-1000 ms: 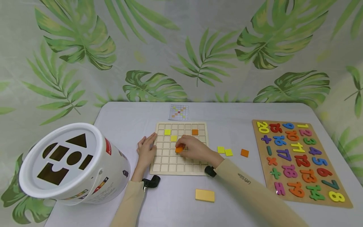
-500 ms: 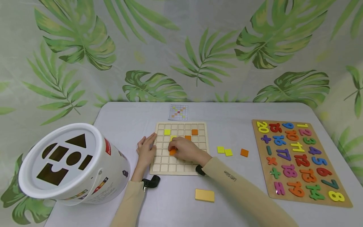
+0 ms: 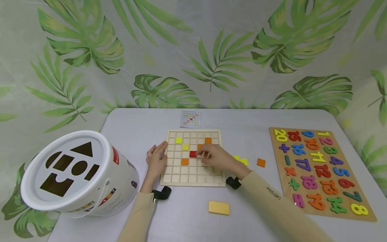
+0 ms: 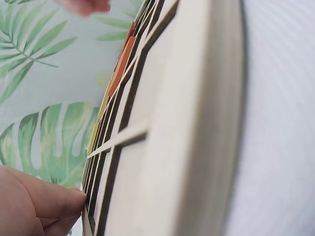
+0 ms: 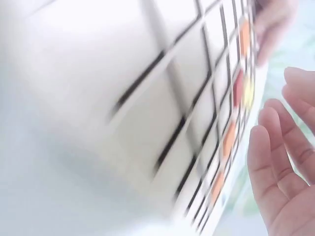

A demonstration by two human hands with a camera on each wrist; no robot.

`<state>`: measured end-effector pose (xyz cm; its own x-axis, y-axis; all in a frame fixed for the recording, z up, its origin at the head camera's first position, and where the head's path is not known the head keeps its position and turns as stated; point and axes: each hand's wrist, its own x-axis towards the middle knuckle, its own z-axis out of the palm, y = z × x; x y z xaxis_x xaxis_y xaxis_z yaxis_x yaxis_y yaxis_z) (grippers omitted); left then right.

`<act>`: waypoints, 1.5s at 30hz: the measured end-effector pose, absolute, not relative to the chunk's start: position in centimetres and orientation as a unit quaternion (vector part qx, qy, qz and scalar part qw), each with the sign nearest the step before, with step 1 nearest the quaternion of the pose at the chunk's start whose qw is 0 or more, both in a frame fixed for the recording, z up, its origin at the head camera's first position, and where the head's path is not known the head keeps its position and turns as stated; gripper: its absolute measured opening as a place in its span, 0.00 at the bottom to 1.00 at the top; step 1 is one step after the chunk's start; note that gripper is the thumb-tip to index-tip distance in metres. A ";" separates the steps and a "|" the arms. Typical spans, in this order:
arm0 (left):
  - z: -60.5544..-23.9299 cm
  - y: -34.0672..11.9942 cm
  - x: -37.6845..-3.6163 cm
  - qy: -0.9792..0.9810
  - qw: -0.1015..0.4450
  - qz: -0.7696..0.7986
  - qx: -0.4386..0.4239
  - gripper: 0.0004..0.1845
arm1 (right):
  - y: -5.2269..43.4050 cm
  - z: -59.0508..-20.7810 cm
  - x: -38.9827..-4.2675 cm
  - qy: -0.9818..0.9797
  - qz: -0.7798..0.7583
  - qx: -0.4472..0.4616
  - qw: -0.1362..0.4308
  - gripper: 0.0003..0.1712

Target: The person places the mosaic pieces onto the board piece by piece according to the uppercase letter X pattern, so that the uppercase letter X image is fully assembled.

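1. Wooden grid board point(image 3: 193, 158) lies flat at the table's middle, in front of the person.
2. Left hand point(image 3: 156, 158) rests on the board's left edge, fingers fairly straight and relaxed, holding nothing. In the left wrist view a fingertip point(image 4: 59, 201) touches the board's rim point(image 4: 197, 128).
3. Right hand point(image 3: 218, 158) is over the board's right-centre part, fingers pointing left toward the red tile point(image 3: 192, 154) — touching or just beside it, cannot tell which.
4. The right wrist view is blurred; right-hand fingers point(image 5: 275, 167) look loose and spread, nothing seen in them. Whether anything is pinched, cannot tell.
5. Tiles seated in the board: yellow tile point(image 3: 179, 140) top left, second yellow tile point(image 3: 185, 147) one row lower, orange tile point(image 3: 208, 140) top right, another orange tile point(image 3: 184, 161) below left of the red one. One more orange tile point(image 3: 200, 147) is partly hidden by the right hand.
6. Loose pieces right of the board: yellow squares point(image 3: 243, 161) partly behind the right wrist, orange square point(image 3: 261, 162) further right, apart from them.
7. Pattern card point(image 3: 190, 120) lies just beyond the board's far edge.
8. Yellow block point(image 3: 219, 208) lies near the front edge, between the forearms.
9. White shape-sorter bucket point(image 3: 75, 174) is tipped on its side at the left — number puzzle board point(image 3: 320, 171) at the right.
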<state>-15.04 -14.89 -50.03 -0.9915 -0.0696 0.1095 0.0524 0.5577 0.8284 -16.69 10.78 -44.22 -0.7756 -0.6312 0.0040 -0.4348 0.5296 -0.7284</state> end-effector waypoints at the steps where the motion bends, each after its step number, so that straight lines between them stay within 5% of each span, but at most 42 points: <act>1: -50.1 -14.9 -15.0 -0.880 0.068 -0.471 0.005 0.25 | 11.8 -44.2 -16.7 0.864 -0.381 -0.302 0.128 0.13; 8: -50.2 -14.9 -14.6 -0.869 0.104 -0.484 -0.015 0.26 | 18.3 -44.4 -15.8 0.889 -0.387 -0.226 0.097 0.13; 16: -50.0 -15.1 -14.7 -0.880 0.063 -0.470 0.011 0.25 | 21.8 -45.9 -15.3 0.908 -0.353 -0.208 0.093 0.14; 45: -49.9 -14.9 -14.9 -0.880 0.068 -0.471 0.005 0.25 | 17.5 -44.8 -15.7 0.895 -0.368 -0.242 0.072 0.12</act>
<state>-14.87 -14.86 -49.91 -0.9907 -0.0732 0.1147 0.0548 0.5571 0.8287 -15.75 17.49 -44.84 -0.8723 -0.4866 0.0486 -0.3799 0.6117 -0.6939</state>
